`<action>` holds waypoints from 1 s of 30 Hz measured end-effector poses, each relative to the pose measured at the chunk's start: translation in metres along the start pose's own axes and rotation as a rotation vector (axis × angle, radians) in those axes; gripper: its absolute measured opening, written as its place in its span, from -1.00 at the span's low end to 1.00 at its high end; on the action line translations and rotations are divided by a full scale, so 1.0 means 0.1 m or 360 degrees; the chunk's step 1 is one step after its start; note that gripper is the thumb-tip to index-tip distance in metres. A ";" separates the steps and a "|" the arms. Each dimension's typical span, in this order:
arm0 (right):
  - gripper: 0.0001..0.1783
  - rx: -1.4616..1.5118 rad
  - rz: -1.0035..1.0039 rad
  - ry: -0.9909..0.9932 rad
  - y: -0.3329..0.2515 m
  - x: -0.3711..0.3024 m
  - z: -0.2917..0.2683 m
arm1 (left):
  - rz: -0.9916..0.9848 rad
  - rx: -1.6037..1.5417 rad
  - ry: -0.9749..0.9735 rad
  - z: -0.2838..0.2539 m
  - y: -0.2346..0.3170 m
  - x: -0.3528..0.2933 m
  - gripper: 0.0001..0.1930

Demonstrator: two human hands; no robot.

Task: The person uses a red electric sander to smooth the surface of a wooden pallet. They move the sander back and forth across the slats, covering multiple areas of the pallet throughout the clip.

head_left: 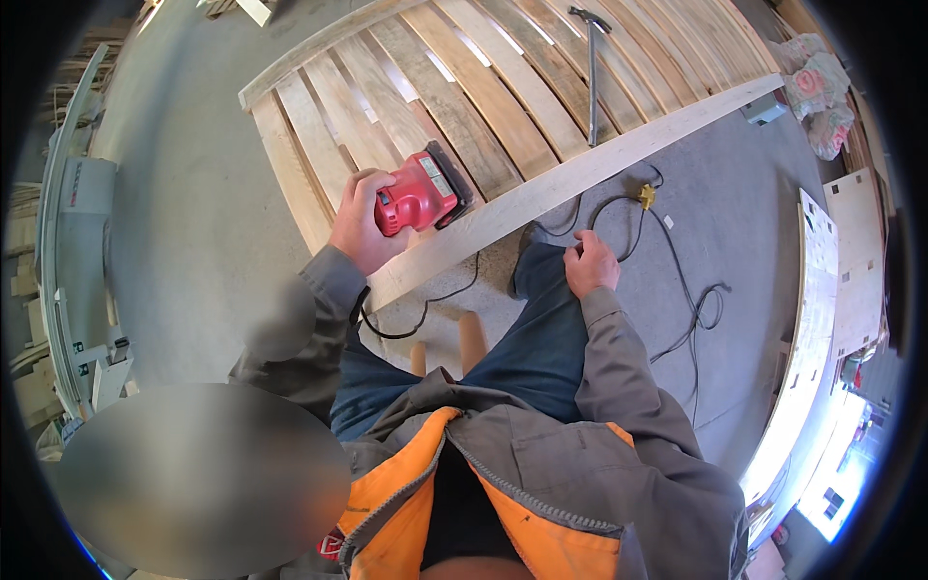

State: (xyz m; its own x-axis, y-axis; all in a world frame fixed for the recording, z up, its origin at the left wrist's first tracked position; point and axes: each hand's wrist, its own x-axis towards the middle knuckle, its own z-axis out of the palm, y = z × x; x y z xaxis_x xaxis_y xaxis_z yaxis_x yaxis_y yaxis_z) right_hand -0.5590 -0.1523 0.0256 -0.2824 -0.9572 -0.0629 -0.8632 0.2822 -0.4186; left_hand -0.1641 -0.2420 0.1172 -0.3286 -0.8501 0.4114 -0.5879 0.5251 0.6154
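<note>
My left hand (363,224) is wrapped round a red power sander (418,195). Its dark base sits on the wooden slats, close to the near rail (503,215) of a slatted frame (488,106). A black cord (425,317) loops down by my left wrist and passes under the rail. On my right knee (547,280) rests my right hand (592,265), its fingers loosely curled with nothing visible in them. Farther off, a claw hammer (592,77) lies across the slats, its handle end near the rail.
A yellow plug connector (647,196) joins dark cables on the grey floor (715,251), with a looped cable (710,307) to its right. White bags (817,92) and pale boards (817,280) stand at the right. A long machine (82,213) lines the left. A blurred patch covers the lower left.
</note>
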 end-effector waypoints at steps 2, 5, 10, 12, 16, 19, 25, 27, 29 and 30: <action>-0.68 0.0000 -0.0002 0.0015 0.03 -0.01 0.03 | -0.0067 -0.0037 -0.0015 0.01 -0.03 0.01 -0.18; -0.68 0.0018 -0.0008 0.0023 0.04 0.00 0.06 | -0.0096 -0.0039 -0.0018 0.00 -0.11 -0.03 -0.20; -0.70 0.0113 -0.0008 0.0021 0.05 0.00 0.05 | -0.0062 -0.0022 -0.0028 0.00 -0.10 0.00 -0.21; -0.71 0.0099 -0.0016 0.0019 0.06 0.01 0.05 | -0.0048 -0.0016 -0.0037 0.00 -0.11 0.02 -0.21; -0.71 0.0090 -0.0009 0.0003 0.05 0.01 0.06 | -0.0075 -0.0019 -0.0023 -0.03 -0.22 0.07 -0.21; -0.71 0.0087 0.0009 -0.0011 0.05 0.02 0.06 | -0.0104 -0.0030 -0.0033 -0.07 -0.28 0.16 -0.21; -0.69 0.0109 0.0016 -0.0041 0.03 0.04 0.05 | -0.0091 -0.0023 -0.0077 -0.14 -0.44 0.33 -0.19; -0.69 0.0103 0.0014 -0.0065 0.00 0.05 0.04 | -0.0100 -0.0029 -0.0075 -0.16 -0.52 0.35 -0.18; -0.68 0.0099 0.0017 -0.0083 -0.04 0.07 0.02 | -0.0103 -0.0045 -0.0065 -0.19 -0.56 0.38 -0.19; -0.68 0.0098 0.0021 -0.0089 -0.06 0.07 0.01 | -0.0101 -0.0060 -0.0057 -0.19 -0.57 0.38 -0.20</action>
State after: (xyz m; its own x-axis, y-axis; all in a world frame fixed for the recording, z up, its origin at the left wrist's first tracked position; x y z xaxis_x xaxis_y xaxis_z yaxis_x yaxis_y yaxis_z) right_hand -0.5552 -0.1604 0.0274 -0.2682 -0.9560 -0.1187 -0.8319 0.2920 -0.4719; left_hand -0.1287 -0.3039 0.1108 -0.3181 -0.8822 0.3472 -0.5804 0.4708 0.6645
